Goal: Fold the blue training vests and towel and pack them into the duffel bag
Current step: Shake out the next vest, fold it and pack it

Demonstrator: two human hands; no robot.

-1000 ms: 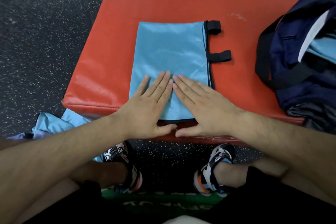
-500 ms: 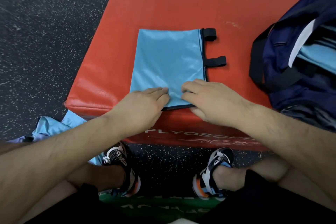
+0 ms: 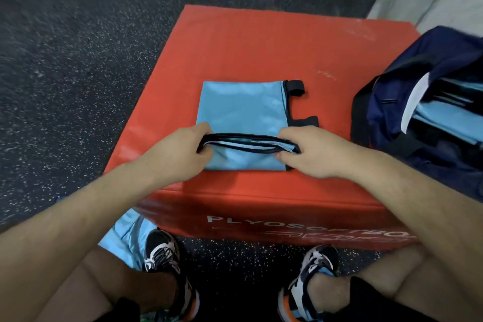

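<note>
Folding the vest (image 3: 243,110) on the box (image 3: 261,42): our left hand (image 3: 180,149) and right hand (image 3: 316,154) pinch its raised hem; next we should lay it over the half beyond the grip, bag (image 3: 407,102) to its right.

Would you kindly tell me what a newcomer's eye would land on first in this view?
The bright red plyo box fills the middle, with a folded blue training vest lying on top of it. The left hand and right hand each pinch the vest's black-trimmed near edge, lifted above the layer beneath. At the box's right edge, an open navy duffel bag shows light blue fabric inside.
</note>
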